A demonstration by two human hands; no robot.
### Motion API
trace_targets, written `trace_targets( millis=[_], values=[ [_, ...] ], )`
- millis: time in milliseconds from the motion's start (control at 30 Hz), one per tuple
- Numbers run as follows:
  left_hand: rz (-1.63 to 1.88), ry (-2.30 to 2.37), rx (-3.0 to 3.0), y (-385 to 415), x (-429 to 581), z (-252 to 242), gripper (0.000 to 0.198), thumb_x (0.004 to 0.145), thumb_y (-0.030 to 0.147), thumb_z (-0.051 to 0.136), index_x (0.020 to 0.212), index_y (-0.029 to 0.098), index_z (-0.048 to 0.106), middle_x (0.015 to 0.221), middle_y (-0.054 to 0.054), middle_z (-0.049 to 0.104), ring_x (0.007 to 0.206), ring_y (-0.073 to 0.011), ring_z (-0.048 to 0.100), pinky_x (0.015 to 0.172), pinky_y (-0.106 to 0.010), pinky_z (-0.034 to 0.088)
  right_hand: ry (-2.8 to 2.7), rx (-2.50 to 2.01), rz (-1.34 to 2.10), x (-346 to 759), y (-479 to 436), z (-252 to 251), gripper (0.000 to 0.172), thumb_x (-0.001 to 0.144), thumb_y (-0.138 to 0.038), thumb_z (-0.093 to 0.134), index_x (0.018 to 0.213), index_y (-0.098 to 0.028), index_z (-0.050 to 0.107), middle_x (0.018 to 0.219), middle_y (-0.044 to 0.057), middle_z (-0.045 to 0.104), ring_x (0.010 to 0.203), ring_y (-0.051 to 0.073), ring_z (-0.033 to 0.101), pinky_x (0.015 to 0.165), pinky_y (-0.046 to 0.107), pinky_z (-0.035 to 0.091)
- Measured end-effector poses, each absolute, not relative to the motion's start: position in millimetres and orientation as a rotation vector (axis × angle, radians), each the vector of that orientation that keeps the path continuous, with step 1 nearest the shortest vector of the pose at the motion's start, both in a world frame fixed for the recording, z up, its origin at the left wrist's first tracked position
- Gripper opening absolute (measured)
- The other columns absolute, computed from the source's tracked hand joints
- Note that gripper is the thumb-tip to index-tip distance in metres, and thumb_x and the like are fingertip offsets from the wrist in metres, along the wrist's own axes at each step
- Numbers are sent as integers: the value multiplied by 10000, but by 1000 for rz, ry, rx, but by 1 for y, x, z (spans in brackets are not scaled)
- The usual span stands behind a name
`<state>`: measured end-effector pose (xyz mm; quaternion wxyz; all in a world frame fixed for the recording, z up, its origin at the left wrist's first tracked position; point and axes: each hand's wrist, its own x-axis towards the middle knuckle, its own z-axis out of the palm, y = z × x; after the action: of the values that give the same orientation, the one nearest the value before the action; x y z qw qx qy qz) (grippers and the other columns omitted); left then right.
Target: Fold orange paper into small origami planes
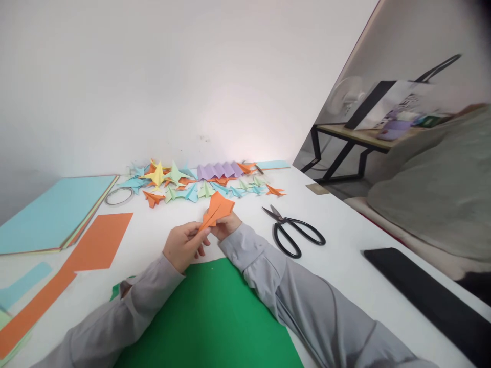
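A folded orange paper [219, 208] is being gripped by the left hand [186, 245] and the right hand [229, 225], at twelve o'clock from the green sheet [209, 317]; at three o'clock, scissors [282, 220] are being seen.

A piece of folded orange paper [218, 208] is held up off the worktop [238, 245], tilted, its broad, angular end up and to the right in view. It narrows to a slender tip at lower left, pinched in the left hand [184, 245]. A dark crease or slit runs lengthwise down its middle. The right hand [229, 226] is at its far side, the fingers mostly hidden behind it.
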<state>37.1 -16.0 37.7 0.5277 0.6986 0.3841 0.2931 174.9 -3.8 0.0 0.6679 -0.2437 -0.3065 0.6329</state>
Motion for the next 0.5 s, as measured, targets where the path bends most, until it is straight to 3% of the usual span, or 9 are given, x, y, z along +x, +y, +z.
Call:
trace_targets(
  millis=[133, 333, 433, 500],
  values=[
    [728, 843, 1399, -4, 33, 32, 311, 664, 404, 638, 801, 125, 617, 577, -16, 611, 379, -100, 518, 346, -215, 413, -642, -657, 1333, 172, -3, -1, 201, 382, -38, 636, 536, -153, 579, 492, -34, 584, 476, 109, 518, 442, 228, 411],
    [933, 794, 1056, 13, 26, 27, 254, 537, 288, 744, 664, 116, 608, 500, 5, 588, 345, -83, 487, 326, -202, 382, -808, -832, 1112, 168, -4, -1, 131, 428, -169, 687, 535, -172, 611, 456, -36, 585, 422, 114, 497, 411, 238, 395],
    [975, 795, 897, 21, 20, 28, 230, 504, 239, 739, 623, 116, 586, 449, 21, 559, 323, -75, 460, 325, -196, 359, -903, -887, 1020, 164, -10, 5, 277, 392, -117, 708, 654, -189, 658, 558, -40, 636, 491, 118, 533, 491, 248, 445],
    [955, 774, 814, 26, 16, 29, 206, 496, 205, 724, 604, 120, 571, 418, 31, 536, 318, -66, 442, 331, -187, 342, -985, -910, 934, 161, -13, 6, 280, 420, -128, 720, 689, -192, 672, 654, -15, 671, 597, 143, 579, 597, 280, 481]
  ],
)
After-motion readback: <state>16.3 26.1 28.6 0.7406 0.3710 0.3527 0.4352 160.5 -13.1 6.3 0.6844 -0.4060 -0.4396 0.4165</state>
